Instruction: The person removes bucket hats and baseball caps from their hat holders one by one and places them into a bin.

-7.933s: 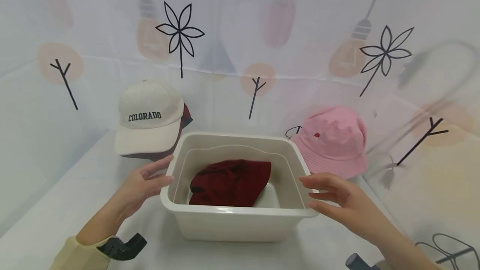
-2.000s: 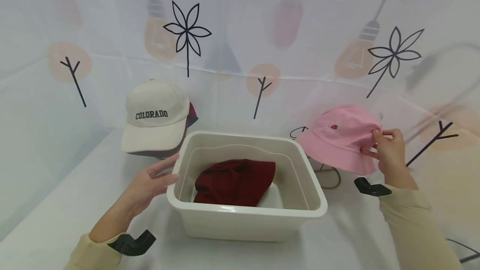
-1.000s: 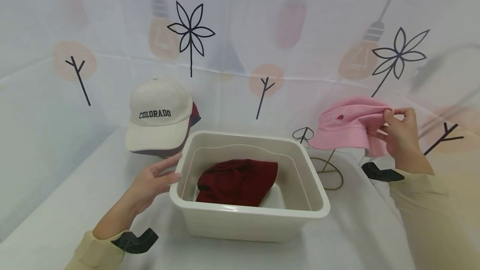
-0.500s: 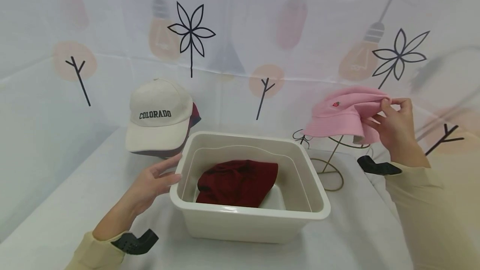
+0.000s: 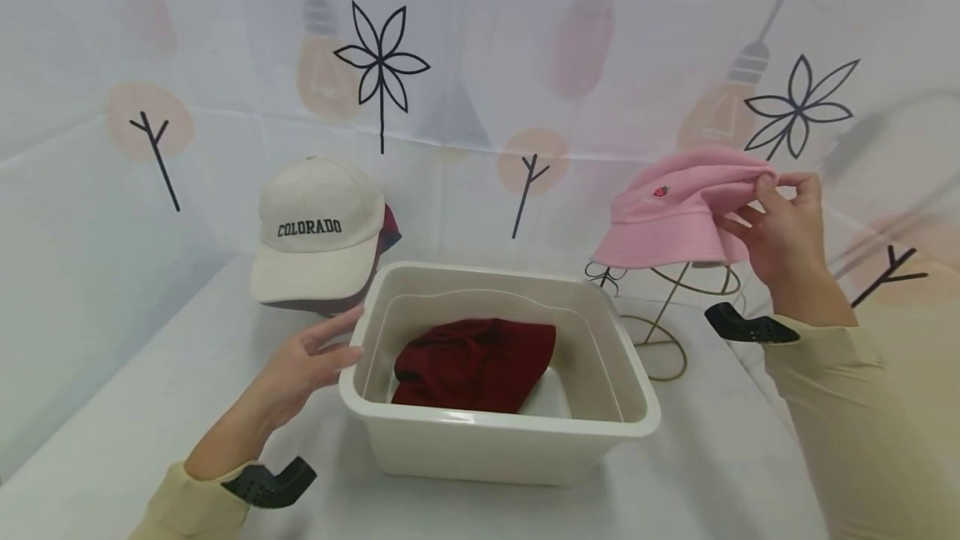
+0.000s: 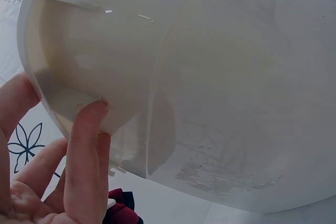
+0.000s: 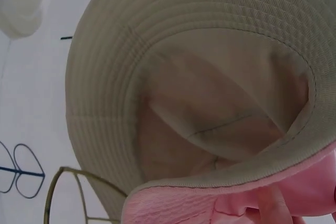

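Your right hand (image 5: 780,227) pinches the crown of the pink bucket hat (image 5: 675,211), holding it in the air just above the wire hat stand (image 5: 663,319), which is to the right of the cream bin (image 5: 495,432). The hat covers the top of the stand, so you cannot tell whether the two touch. From your right wrist you see only the hat's beige lining (image 7: 210,103) and a sliver of the stand (image 7: 68,192); your fingers are almost wholly cut off at the bottom edge.

Your left hand (image 5: 303,365) rests with relaxed, nearly straight fingers against the bin's left rim, gripping nothing. The left wrist view is filled by the bin's wall (image 6: 220,93), with your fingertips (image 6: 89,124) pressed under the rim.

Inside the bin lies a dark red hat (image 5: 472,365), crumpled so its shape is hard to read. Behind the bin to the left is a cream COLORADO cap (image 5: 315,227), which hides most of a dark red cap (image 5: 386,232) beneath it.

A white cloth (image 5: 150,407) covers the table, and a pale curtain (image 5: 480,65) printed with light bulbs and flowers hangs behind the bin.
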`<state>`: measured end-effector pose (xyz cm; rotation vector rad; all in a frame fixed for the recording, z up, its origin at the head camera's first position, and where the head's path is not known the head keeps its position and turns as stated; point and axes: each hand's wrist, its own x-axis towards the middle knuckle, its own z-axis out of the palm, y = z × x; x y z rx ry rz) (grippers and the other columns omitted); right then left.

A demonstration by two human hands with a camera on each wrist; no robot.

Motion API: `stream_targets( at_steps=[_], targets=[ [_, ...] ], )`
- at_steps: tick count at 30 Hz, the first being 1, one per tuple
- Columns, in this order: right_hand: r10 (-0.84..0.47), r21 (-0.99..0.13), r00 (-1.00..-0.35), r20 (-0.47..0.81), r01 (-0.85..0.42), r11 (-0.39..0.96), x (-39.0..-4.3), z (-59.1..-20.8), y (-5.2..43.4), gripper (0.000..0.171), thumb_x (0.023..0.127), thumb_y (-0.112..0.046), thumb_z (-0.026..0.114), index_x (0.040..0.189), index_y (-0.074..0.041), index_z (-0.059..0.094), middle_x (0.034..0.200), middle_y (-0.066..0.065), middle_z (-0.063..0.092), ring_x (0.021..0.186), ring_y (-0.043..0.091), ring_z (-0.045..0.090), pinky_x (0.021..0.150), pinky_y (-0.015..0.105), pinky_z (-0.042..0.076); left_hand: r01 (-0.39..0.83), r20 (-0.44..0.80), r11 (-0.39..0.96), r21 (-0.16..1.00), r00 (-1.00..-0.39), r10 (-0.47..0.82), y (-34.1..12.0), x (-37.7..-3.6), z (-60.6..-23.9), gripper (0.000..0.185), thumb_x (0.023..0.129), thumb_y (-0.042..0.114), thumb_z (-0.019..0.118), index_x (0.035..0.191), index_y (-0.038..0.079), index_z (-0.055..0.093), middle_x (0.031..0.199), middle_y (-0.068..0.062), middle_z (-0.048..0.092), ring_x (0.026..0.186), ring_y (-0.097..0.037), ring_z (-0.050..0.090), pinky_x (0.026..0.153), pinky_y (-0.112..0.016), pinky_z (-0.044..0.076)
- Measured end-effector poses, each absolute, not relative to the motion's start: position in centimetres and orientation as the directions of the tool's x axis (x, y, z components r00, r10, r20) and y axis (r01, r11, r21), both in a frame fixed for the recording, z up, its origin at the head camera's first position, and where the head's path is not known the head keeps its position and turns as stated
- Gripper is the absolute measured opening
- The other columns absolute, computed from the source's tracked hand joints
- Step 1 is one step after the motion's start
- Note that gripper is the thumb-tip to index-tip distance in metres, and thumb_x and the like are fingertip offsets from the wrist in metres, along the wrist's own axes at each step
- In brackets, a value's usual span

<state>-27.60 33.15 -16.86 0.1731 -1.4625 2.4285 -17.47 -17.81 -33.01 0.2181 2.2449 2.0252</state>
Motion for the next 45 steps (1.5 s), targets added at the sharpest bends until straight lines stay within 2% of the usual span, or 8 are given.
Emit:
stream_targets(
  at_steps=[8, 14, 26, 31, 36, 45],
  targets=[
    [0.165, -0.775, -0.932, 0.324, -0.361, -0.518, -26.1, -16.4, 31.2, 0.029, 0.085, -0.012, 0.062, 0.099, -0.012, 0.036, 0.124, 0.005, 0.040, 0.082, 0.031, 0.066, 0.062, 0.041, 0.056, 0.024, 0.005, 0.108, 0.994, -0.984, 0.176, -17.7, -17.4, -32.7, 0.066, 0.089, 0.023, 0.064, 0.145, 0.010, 0.032, 0.148, -0.015, 0.028, 0.131, -0.041, 0.031, 0.095, -0.053, 0.040],
    [0.113, -0.758, -0.919, 0.378, -0.377, -0.531, -25.0, -16.3, 29.8, 0.029, 0.086, -0.012, 0.061, 0.100, -0.010, 0.036, 0.122, 0.008, 0.043, 0.083, 0.033, 0.066, 0.067, 0.041, 0.055, 0.028, 0.008, 0.111, 0.993, -0.984, 0.177, -17.8, -17.3, -32.7, 0.065, 0.089, 0.022, 0.063, 0.145, 0.010, 0.032, 0.149, -0.015, 0.028, 0.130, -0.041, 0.031, 0.094, -0.053, 0.040],
    [-0.047, -0.675, -0.857, 0.513, -0.369, -0.638, -23.3, -17.2, 27.6, 0.017, 0.092, -0.004, 0.051, 0.101, -0.006, 0.036, 0.101, 0.016, 0.054, 0.075, 0.038, 0.065, 0.067, 0.042, 0.055, 0.013, -0.008, 0.122, 0.993, -0.985, 0.171, -17.6, -17.4, -32.6, 0.066, 0.089, 0.023, 0.063, 0.146, 0.010, 0.031, 0.149, -0.015, 0.026, 0.131, -0.042, 0.031, 0.095, -0.053, 0.040],
    [-0.095, -0.689, -0.835, 0.541, -0.376, -0.620, -22.4, -17.4, 26.6, 0.016, 0.094, -0.003, 0.048, 0.103, -0.005, 0.036, 0.105, 0.015, 0.053, 0.081, 0.036, 0.065, 0.070, 0.042, 0.055, -0.002, -0.024, 0.129, 0.992, -0.985, 0.170, -17.6, -17.3, -32.5, 0.067, 0.089, 0.025, 0.063, 0.146, 0.011, 0.030, 0.150, -0.016, 0.025, 0.131, -0.041, 0.029, 0.095, -0.053, 0.039],
    [-0.158, -0.700, -0.811, 0.564, -0.368, -0.612, -21.5, -17.6, 25.5, 0.010, 0.095, -0.004, 0.045, 0.102, -0.005, 0.038, 0.101, 0.016, 0.057, 0.084, 0.035, 0.065, 0.073, 0.043, 0.054, -0.003, -0.026, 0.133, 0.991, -0.986, 0.167, -17.7, -17.2, -32.5, 0.068, 0.090, 0.025, 0.063, 0.147, 0.012, 0.029, 0.150, -0.016, 0.025, 0.132, -0.041, 0.029, 0.096, -0.053, 0.038],
    [-0.236, -0.766, -0.791, 0.564, -0.395, -0.508, -20.2, -18.4, 23.6, 0.002, 0.098, -0.006, 0.041, 0.099, -0.008, 0.040, 0.096, 0.010, 0.060, 0.086, 0.028, 0.064, 0.077, 0.039, 0.053, 0.004, -0.018, 0.128, 0.992, -0.985, 0.169, -17.7, -17.3, -32.5, 0.067, 0.090, 0.024, 0.063, 0.146, 0.011, 0.030, 0.149, -0.015, 0.026, 0.132, -0.040, 0.029, 0.096, -0.054, 0.038]
  ],
)
